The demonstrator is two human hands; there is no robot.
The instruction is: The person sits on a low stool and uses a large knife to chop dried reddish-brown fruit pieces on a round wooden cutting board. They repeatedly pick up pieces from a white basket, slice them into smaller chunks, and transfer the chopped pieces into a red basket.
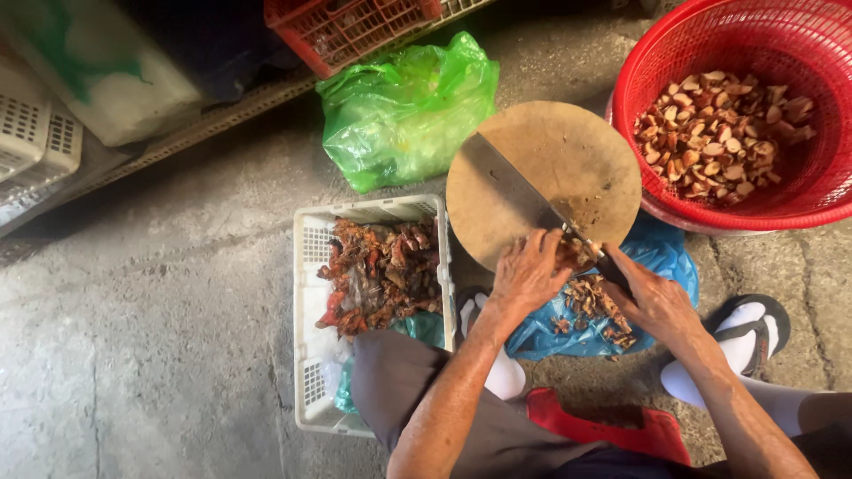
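Head view shows two bare hands at the near edge of one round wooden chopping board [568, 168]. The left hand [530, 270] lies curled over a small brown piece [575, 255] at the board's edge, pressing it down; the piece is mostly covered by the fingers and hard to make out. The right hand [655, 302] is closed around the handle of one cleaver [515, 191], whose wide blade lies flat across the board, pointing away from the hands to the upper left. Below and between the hands, one blue plastic bag [674, 262] carries a heap of brown peelings [593, 306]. Left of the left hand stands one white plastic crate [311, 293] with reddish-brown husks [382, 275]; its near corner is hidden by the person's knee. Beyond the right hand is one red round basket [648, 80], cut off at the right edge, holding many cut pale-brown pieces [723, 133]. Beyond the left hand lies one green plastic bag [404, 111], and one red crate [355, 27] is cut off at the top. Two feet in white socks and sandals stand beside the blue plastic bag. The bare concrete floor [151, 302] far left of the hands has open room.
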